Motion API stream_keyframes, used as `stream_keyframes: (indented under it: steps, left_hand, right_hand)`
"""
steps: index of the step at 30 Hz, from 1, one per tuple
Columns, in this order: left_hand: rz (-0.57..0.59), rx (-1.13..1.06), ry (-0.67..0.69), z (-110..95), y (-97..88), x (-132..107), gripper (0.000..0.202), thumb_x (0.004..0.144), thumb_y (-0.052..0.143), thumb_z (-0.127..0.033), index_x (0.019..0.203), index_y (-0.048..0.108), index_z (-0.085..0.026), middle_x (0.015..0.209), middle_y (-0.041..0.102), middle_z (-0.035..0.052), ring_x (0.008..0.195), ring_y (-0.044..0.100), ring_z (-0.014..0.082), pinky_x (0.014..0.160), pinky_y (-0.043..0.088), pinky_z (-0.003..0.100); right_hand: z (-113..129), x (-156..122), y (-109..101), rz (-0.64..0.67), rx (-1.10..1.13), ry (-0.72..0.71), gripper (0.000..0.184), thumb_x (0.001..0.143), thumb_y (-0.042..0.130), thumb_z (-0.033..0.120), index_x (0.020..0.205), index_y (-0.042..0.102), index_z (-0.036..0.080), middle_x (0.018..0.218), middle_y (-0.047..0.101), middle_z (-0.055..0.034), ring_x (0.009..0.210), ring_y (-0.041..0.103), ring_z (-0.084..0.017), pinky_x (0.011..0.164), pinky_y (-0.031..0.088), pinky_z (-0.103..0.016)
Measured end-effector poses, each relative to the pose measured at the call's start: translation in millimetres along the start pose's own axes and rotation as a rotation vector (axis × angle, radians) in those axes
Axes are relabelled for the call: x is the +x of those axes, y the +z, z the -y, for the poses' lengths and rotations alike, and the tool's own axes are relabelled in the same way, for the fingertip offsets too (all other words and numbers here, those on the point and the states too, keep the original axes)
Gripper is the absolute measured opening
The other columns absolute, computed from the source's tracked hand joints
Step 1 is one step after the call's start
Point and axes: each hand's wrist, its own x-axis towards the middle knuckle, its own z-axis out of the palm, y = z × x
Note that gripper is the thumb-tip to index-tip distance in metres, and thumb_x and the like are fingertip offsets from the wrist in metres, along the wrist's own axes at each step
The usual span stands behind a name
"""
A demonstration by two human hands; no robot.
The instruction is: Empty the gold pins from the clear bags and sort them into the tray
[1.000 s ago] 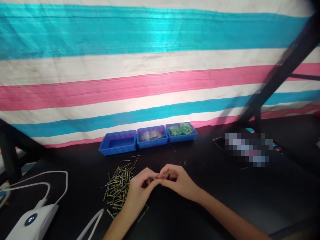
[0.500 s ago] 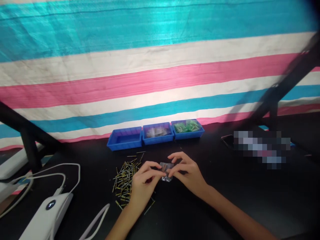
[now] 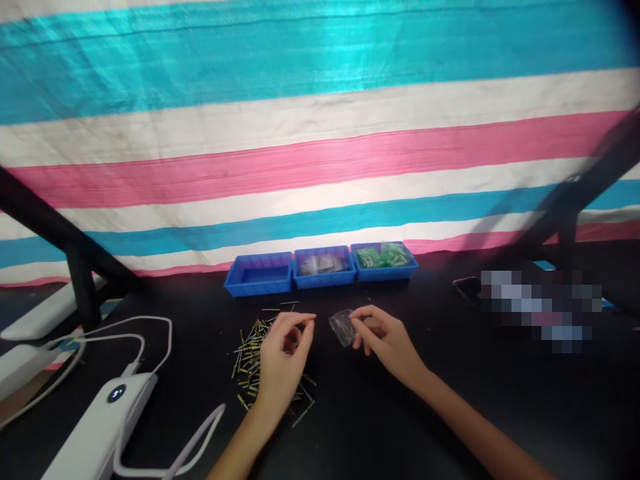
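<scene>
A small clear plastic bag [image 3: 343, 327] is pinched at its right edge by my right hand [image 3: 385, 337], thumb against the fingers. Something thin shows inside the bag, too small to name. My left hand [image 3: 285, 357] is apart from the bag, on its left. Its thumb and forefinger tips come together with nothing visible between them. Beneath and beside that hand lies a loose pile of thin metal pins with yellowish ends [image 3: 250, 350], partly hidden by the hand.
Behind the hands stand three blue trays in a row: a bare left tray [image 3: 260, 287], a middle one with clear bags [image 3: 325, 264], and a right one with green bags [image 3: 384, 256]. A white power bank [image 3: 103, 427] with cables lies left. A phone [image 3: 467, 291] lies right.
My left hand has let go of the plastic bag and drawn away to the left. My right hand keeps the bag, now tilted and slightly further right. The view has shifted a little.
</scene>
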Motion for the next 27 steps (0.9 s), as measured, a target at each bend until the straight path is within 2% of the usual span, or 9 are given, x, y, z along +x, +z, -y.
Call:
stream_keyframes:
  steps: [6, 10, 13, 16, 18, 20, 22, 25, 27]
  left_hand:
    - [-0.146, 0.171, -0.061, 10, -28.4, 18, 0.028, 0.078, 0.053, -0.033, 0.103, 0.057, -0.021, 0.094, 0.057, 0.0039, 0.068, 0.057, 0.0130, 0.052, 0.044, 0.022]
    - [-0.219, 0.330, -0.078, 22, -45.2, 26, 0.027, 0.078, 0.050, -0.036, 0.101, 0.058, -0.022, 0.099, 0.056, 0.0047, 0.080, 0.059, 0.0181, 0.058, 0.047, 0.026]
    - [-0.254, 0.406, -0.078, 30, -53.6, 29, 0.026, 0.080, 0.048, -0.039, 0.097, 0.060, -0.023, 0.101, 0.057, 0.0043, 0.087, 0.058, 0.0203, 0.064, 0.048, 0.028]
    - [-0.269, 0.454, -0.068, 38, -60.4, 33, 0.027, 0.081, 0.046, -0.041, 0.093, 0.061, -0.022, 0.101, 0.058, 0.0048, 0.091, 0.058, 0.0219, 0.072, 0.048, 0.032]
    - [-0.265, 0.476, -0.054, 43, -64.0, 37, 0.029, 0.082, 0.044, -0.040, 0.092, 0.062, -0.021, 0.100, 0.059, 0.0064, 0.094, 0.057, 0.0236, 0.078, 0.047, 0.036]
    - [-0.235, 0.489, -0.034, 49, -66.6, 40, 0.030, 0.083, 0.042, -0.039, 0.094, 0.061, -0.019, 0.101, 0.060, 0.0079, 0.097, 0.057, 0.0245, 0.084, 0.045, 0.039]
    - [-0.157, 0.496, 0.002, 55, -68.8, 40, 0.031, 0.084, 0.040, -0.038, 0.098, 0.061, -0.019, 0.105, 0.060, 0.0077, 0.102, 0.056, 0.0239, 0.090, 0.043, 0.041]
    - [0.020, 0.505, 0.062, 68, -73.0, 30, 0.033, 0.083, 0.046, -0.039, 0.108, 0.059, -0.024, 0.118, 0.058, 0.0052, 0.116, 0.049, 0.0246, 0.096, 0.039, 0.042]
    - [0.175, 0.557, 0.101, 76, -75.9, 19, 0.040, 0.083, 0.046, -0.043, 0.118, 0.053, -0.025, 0.131, 0.050, 0.0056, 0.127, 0.036, 0.0275, 0.100, 0.034, 0.047]
  right_hand:
    - [-12, 18, -1, -0.012, 0.057, 0.046, 0.032, 0.080, 0.053, 0.045, 0.088, 0.058, 0.015, 0.052, 0.057, 0.0019, 0.038, 0.045, -0.007, 0.037, 0.033, -0.019]
    - [5, 52, 1, -0.016, 0.101, 0.007, 0.036, 0.077, 0.055, 0.048, 0.092, 0.059, 0.015, 0.055, 0.059, 0.0014, 0.039, 0.046, -0.006, 0.035, 0.032, -0.017]
    - [22, 88, -6, -0.095, 0.142, -0.020, 0.036, 0.077, 0.054, 0.046, 0.096, 0.059, 0.016, 0.063, 0.062, -0.0006, 0.042, 0.049, -0.006, 0.037, 0.035, -0.017]
    - [28, 112, -17, -0.064, 0.011, 0.027, 0.040, 0.079, 0.054, 0.039, 0.112, 0.055, 0.017, 0.082, 0.067, -0.0067, 0.052, 0.057, -0.010, 0.041, 0.040, -0.019]
    - [24, 112, -22, -0.075, -0.175, -0.004, 0.045, 0.076, 0.057, 0.032, 0.118, 0.051, 0.017, 0.089, 0.066, -0.0085, 0.056, 0.059, -0.012, 0.046, 0.044, -0.022]
    - [18, 101, -22, -0.119, -0.349, -0.109, 0.044, 0.074, 0.059, 0.027, 0.116, 0.053, 0.017, 0.090, 0.065, -0.0073, 0.056, 0.058, -0.011, 0.056, 0.047, -0.025]
    - [12, 81, -23, -0.100, -0.426, -0.205, 0.037, 0.075, 0.057, 0.026, 0.111, 0.056, 0.020, 0.092, 0.064, -0.0048, 0.056, 0.056, -0.010, 0.063, 0.048, -0.028]
    - [7, 51, -29, 0.070, -0.389, -0.243, 0.035, 0.076, 0.054, 0.027, 0.111, 0.056, 0.024, 0.094, 0.062, -0.0027, 0.058, 0.055, -0.009, 0.060, 0.047, -0.026]
    - [5, 38, -37, 0.103, -0.314, -0.203, 0.035, 0.078, 0.053, 0.030, 0.112, 0.054, 0.024, 0.092, 0.061, -0.0024, 0.058, 0.056, -0.010, 0.056, 0.047, -0.024]
